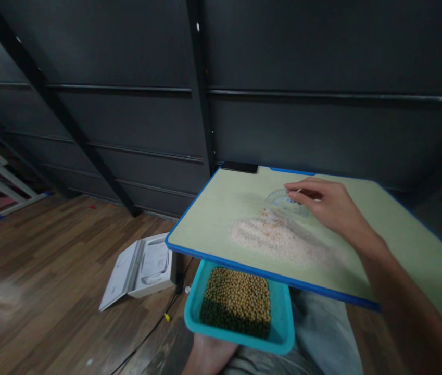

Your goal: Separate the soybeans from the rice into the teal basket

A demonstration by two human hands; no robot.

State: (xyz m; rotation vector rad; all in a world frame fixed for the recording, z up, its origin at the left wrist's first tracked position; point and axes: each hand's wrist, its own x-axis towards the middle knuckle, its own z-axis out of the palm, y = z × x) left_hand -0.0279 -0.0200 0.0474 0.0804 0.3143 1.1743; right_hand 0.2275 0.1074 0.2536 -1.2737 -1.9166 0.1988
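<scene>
My left hand (211, 354) is under a turquoise tray (281, 317), holding it up below the table's front edge. Round beige beans (238, 297) fill the tray's bottom, partly in shadow. Over the table, my right hand (322, 200) pinches a small item too blurred to identify, beside a clear plastic piece (281, 200) with blue marks that lies above the grain. A spread heap of pale grains (279, 234), like rice, lies on the light green tabletop (205, 213), with a few orange-yellow bits at its far side.
A black flat object (239, 167) lies at the table's back left corner. An open white box (158, 263) rests on the wooden floor, with a black cable (146, 337) beside it. Dark panels (322, 52) stand behind the table. A white metal frame (13, 182) is at far left.
</scene>
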